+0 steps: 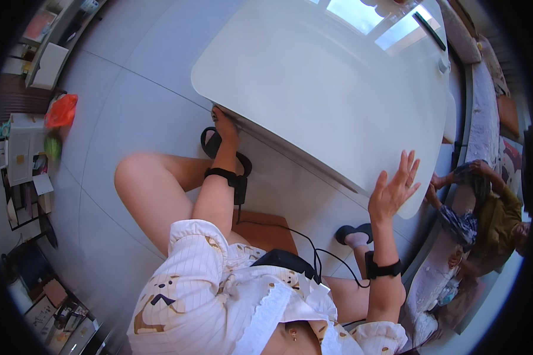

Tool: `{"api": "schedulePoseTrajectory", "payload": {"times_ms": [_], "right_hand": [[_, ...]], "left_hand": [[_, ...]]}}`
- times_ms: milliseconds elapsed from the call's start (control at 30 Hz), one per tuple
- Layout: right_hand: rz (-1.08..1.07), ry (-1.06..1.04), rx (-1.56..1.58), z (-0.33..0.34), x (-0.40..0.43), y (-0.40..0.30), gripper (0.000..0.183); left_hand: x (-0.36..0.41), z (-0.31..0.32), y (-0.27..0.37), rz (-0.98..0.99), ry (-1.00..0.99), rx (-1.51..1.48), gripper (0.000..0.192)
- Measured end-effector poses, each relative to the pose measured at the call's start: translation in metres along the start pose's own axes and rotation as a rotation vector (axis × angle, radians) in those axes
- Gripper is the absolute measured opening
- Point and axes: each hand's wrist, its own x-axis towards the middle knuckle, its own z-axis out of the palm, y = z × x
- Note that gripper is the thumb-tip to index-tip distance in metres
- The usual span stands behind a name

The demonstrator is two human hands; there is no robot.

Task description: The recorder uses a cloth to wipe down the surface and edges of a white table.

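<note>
A white glossy table (319,97) with rounded corners stands before me. At its near edge, close to the left corner, is my left hand (225,124); its fingers are partly hidden at the tabletop's underside, and I cannot tell whether they grip it. My right hand (392,188) is raised by the right near corner, fingers spread and nothing in it. Each forearm wears a black strap with a small box, the left strap (226,177) and the right strap (383,268). Black cables (308,242) run from them toward my waist.
A person (492,226) sits on a sofa (483,115) to the right. A dark bar-shaped object (428,31) lies on the table's far side. Under me is a brown stool (266,230). An orange plastic bag (62,111) and a watermelon (52,145) are at the left.
</note>
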Motion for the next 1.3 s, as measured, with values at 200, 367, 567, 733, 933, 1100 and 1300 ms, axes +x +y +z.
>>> {"api": "schedulePoseTrajectory", "payload": {"times_ms": [200,367,567,733,933,1100,1300], "right_hand": [[-0.003,-0.033,-0.058,-0.002,0.003,0.003,0.051],[-0.022,-0.045,-0.072,0.001,0.003,0.005,0.051],[-0.026,-0.015,-0.066,0.001,0.003,0.007,0.051],[-0.010,0.007,-0.078,0.006,0.003,0.007,0.051],[0.006,0.013,-0.038,0.007,0.003,0.004,0.052],[0.015,0.023,-0.058,0.003,0.003,0.001,0.053],[0.022,0.048,-0.032,0.004,0.006,-0.003,0.055]], "left_hand": [[0.049,0.009,0.035,-0.216,-0.221,0.275,0.047],[0.065,0.024,0.073,-0.181,-0.481,0.358,0.046],[0.027,0.027,0.120,0.399,-0.741,0.536,0.044],[-0.056,0.029,0.127,0.275,-0.547,-0.247,0.044],[-0.099,0.037,0.111,0.482,-0.328,-0.251,0.052],[-0.075,0.051,0.163,0.501,-0.193,0.392,0.055],[-0.025,0.078,0.209,0.448,-0.249,0.891,0.054]]}}
